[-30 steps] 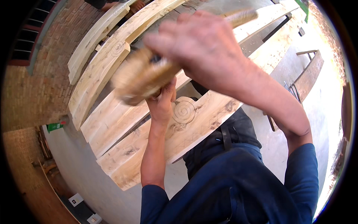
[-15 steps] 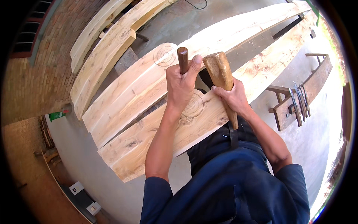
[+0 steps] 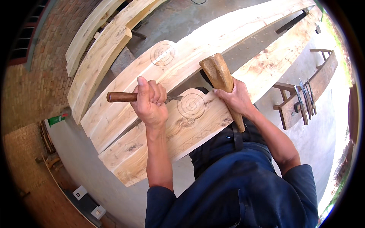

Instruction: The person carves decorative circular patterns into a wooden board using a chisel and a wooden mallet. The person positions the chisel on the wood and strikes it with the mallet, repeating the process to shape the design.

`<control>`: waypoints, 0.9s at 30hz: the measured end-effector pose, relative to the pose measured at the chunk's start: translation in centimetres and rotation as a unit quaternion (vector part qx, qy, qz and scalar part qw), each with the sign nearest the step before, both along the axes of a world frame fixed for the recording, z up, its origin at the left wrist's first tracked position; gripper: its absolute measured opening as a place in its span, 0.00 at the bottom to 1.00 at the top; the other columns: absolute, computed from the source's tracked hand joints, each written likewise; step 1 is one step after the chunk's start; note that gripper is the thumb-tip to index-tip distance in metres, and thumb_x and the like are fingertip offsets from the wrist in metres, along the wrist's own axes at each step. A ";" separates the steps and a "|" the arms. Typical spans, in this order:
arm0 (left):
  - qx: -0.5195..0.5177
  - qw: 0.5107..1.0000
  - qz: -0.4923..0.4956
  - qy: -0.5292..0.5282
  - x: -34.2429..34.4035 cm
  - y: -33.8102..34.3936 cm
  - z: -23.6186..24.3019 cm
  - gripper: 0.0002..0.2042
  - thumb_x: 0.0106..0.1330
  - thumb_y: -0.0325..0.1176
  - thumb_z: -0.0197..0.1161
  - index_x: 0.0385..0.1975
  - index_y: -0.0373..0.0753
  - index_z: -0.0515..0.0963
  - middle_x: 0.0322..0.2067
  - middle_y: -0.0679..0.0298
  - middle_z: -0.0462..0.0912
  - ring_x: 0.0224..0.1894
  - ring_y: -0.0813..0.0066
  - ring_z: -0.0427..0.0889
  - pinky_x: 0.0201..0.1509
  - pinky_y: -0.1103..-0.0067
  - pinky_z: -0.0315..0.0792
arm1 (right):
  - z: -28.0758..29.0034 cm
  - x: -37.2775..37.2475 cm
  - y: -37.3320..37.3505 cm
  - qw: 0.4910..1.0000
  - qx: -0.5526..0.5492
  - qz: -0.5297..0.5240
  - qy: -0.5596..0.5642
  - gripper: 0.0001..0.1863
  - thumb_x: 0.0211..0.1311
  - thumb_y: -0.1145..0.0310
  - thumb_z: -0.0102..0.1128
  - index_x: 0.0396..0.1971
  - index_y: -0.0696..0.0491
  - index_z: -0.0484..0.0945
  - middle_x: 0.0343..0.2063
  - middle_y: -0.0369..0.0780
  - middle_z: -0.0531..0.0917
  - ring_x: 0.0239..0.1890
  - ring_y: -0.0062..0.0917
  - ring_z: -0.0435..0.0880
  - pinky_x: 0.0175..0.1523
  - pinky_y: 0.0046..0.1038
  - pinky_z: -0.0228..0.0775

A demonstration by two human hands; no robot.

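My left hand (image 3: 149,104) grips a wood-handled chisel (image 3: 119,97) held nearly horizontal, its steel blade pointing right toward the concentric-ring marking (image 3: 191,104) on the near timber (image 3: 125,163). Just right of that marking, my right hand (image 3: 237,98) is closed on the handle of a worn wooden mallet (image 3: 216,74), whose head points up and away from me over the timber. Pencilled zigzags also show on this timber. Alongside it lies a farther pale timber (image 3: 127,106), with another ringed rounded part (image 3: 162,53). Whether the mallet rests on the wood I cannot tell.
Two curved carved-pattern beams (image 3: 91,89) stand at the upper left on supports, beside brick paving (image 3: 38,87). At the right is a low wooden bench (image 3: 321,83) with several slim metal tools (image 3: 307,98) on it. A dark bar (image 3: 289,23) shows between the timbers' far ends.
The mallet was swung high over my left hand, then came down to the right. The chisel has tipped from upright to horizontal as my left hand moved left.
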State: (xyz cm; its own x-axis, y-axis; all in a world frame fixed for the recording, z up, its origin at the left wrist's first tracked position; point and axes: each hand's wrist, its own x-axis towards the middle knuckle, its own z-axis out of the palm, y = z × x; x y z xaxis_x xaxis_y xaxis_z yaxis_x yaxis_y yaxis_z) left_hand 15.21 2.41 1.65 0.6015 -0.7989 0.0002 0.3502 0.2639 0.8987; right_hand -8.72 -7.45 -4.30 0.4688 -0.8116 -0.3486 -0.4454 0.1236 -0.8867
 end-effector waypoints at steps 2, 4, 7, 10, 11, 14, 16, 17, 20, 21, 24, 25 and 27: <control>0.004 1.000 -0.002 0.000 -0.1 -0.1 -0.1 0.31 0.85 0.49 0.52 0.14 0.49 0.53 0.12 0.73 0.53 0.15 0.81 0.47 0.21 0.77 0.44 | -0.3 0.0 0.0 1.000 -0.010 0.003 0.006 0.26 0.57 0.58 0.75 0.48 0.64 0.83 0.31 0.48 0.89 0.33 0.31 0.88 0.45 0.34 0.81; 0.010 1.000 0.000 0.002 -0.1 -0.2 -0.1 0.31 0.85 0.49 0.53 0.14 0.49 0.53 0.12 0.73 0.53 0.15 0.81 0.47 0.21 0.77 0.44 | -0.4 -0.1 0.0 1.000 -0.016 0.002 0.008 0.27 0.57 0.58 0.75 0.48 0.64 0.83 0.31 0.48 0.89 0.33 0.32 0.88 0.45 0.34 0.81; 0.009 1.000 -0.004 0.006 -0.4 -0.1 -0.2 0.31 0.84 0.49 0.53 0.14 0.49 0.53 0.12 0.73 0.53 0.15 0.81 0.47 0.21 0.77 0.44 | -0.4 -0.2 0.0 1.000 -0.021 -0.002 0.008 0.27 0.57 0.57 0.75 0.48 0.64 0.82 0.31 0.49 0.89 0.32 0.32 0.88 0.45 0.35 0.81; 0.017 1.000 -0.003 -0.012 -0.6 -0.3 -0.3 0.31 0.84 0.49 0.54 0.14 0.49 0.54 0.12 0.73 0.53 0.15 0.81 0.47 0.21 0.77 0.44 | -0.2 -0.1 -0.1 1.000 -0.017 0.003 0.010 0.28 0.56 0.57 0.75 0.48 0.64 0.82 0.30 0.49 0.89 0.32 0.32 0.88 0.44 0.35 0.80; 0.017 1.000 0.000 -0.009 -0.6 -0.2 -0.3 0.31 0.84 0.49 0.54 0.14 0.49 0.54 0.12 0.73 0.53 0.15 0.81 0.47 0.21 0.77 0.44 | -0.1 -0.1 -0.1 1.000 -0.014 0.004 0.011 0.28 0.56 0.57 0.76 0.48 0.64 0.82 0.30 0.49 0.89 0.32 0.32 0.88 0.44 0.35 0.80; 0.020 1.000 0.014 -0.006 -0.5 -0.1 -0.2 0.31 0.84 0.49 0.54 0.14 0.49 0.54 0.12 0.73 0.53 0.15 0.81 0.48 0.20 0.77 0.44 | -0.1 -0.1 -0.1 1.000 -0.020 0.004 0.012 0.28 0.57 0.56 0.76 0.48 0.65 0.82 0.30 0.49 0.88 0.32 0.32 0.88 0.44 0.35 0.80; 0.028 0.999 0.025 -0.013 -0.7 -0.3 0.0 0.30 0.84 0.49 0.54 0.14 0.49 0.54 0.12 0.73 0.54 0.15 0.81 0.48 0.20 0.77 0.44 | -0.4 -0.2 0.0 1.000 -0.027 0.002 0.008 0.28 0.57 0.56 0.76 0.47 0.65 0.82 0.30 0.50 0.88 0.32 0.32 0.88 0.44 0.35 0.80; 0.031 0.999 0.033 -0.014 -0.8 -0.4 0.0 0.30 0.84 0.49 0.54 0.14 0.49 0.54 0.12 0.73 0.54 0.15 0.82 0.48 0.20 0.77 0.45 | -0.6 -0.3 0.0 1.000 -0.030 0.000 0.004 0.28 0.57 0.56 0.76 0.47 0.65 0.82 0.30 0.50 0.88 0.32 0.32 0.88 0.44 0.35 0.80; 0.038 0.998 0.044 -0.019 -1.0 -0.7 0.1 0.30 0.84 0.49 0.55 0.14 0.49 0.54 0.12 0.73 0.53 0.14 0.82 0.48 0.20 0.78 0.45 | -0.9 -0.4 0.0 0.999 -0.039 0.002 0.006 0.28 0.57 0.56 0.76 0.47 0.65 0.82 0.30 0.50 0.89 0.32 0.32 0.88 0.45 0.35 0.80; 0.039 0.998 0.039 -0.023 -0.9 -0.8 0.0 0.30 0.84 0.49 0.55 0.15 0.49 0.54 0.12 0.73 0.53 0.14 0.82 0.48 0.20 0.78 0.45 | -0.9 -0.4 0.0 0.999 -0.042 0.004 0.009 0.28 0.57 0.56 0.76 0.47 0.65 0.82 0.30 0.50 0.89 0.32 0.32 0.88 0.45 0.35 0.80; 0.050 0.998 0.033 -0.029 -1.0 -1.4 0.1 0.30 0.83 0.48 0.56 0.15 0.49 0.54 0.13 0.73 0.53 0.14 0.82 0.49 0.20 0.78 0.45 | -0.7 -0.3 0.0 0.999 -0.033 0.004 0.004 0.28 0.56 0.56 0.76 0.47 0.65 0.83 0.30 0.50 0.89 0.33 0.32 0.88 0.45 0.35 0.80; 0.055 0.997 0.033 -0.030 -1.1 -1.6 0.1 0.30 0.83 0.48 0.57 0.15 0.49 0.54 0.13 0.73 0.53 0.14 0.82 0.49 0.19 0.78 0.45 | -0.6 -0.3 0.0 1.000 -0.027 0.002 0.005 0.28 0.56 0.57 0.76 0.48 0.65 0.83 0.31 0.49 0.89 0.33 0.32 0.88 0.45 0.35 0.80; 0.061 0.997 0.039 -0.038 -1.2 -1.8 0.2 0.31 0.83 0.48 0.57 0.15 0.49 0.53 0.13 0.73 0.54 0.14 0.82 0.50 0.19 0.78 0.45 | -0.3 -0.2 0.0 1.000 -0.015 -0.003 0.005 0.28 0.56 0.58 0.77 0.48 0.65 0.83 0.31 0.49 0.89 0.33 0.32 0.88 0.46 0.35 0.80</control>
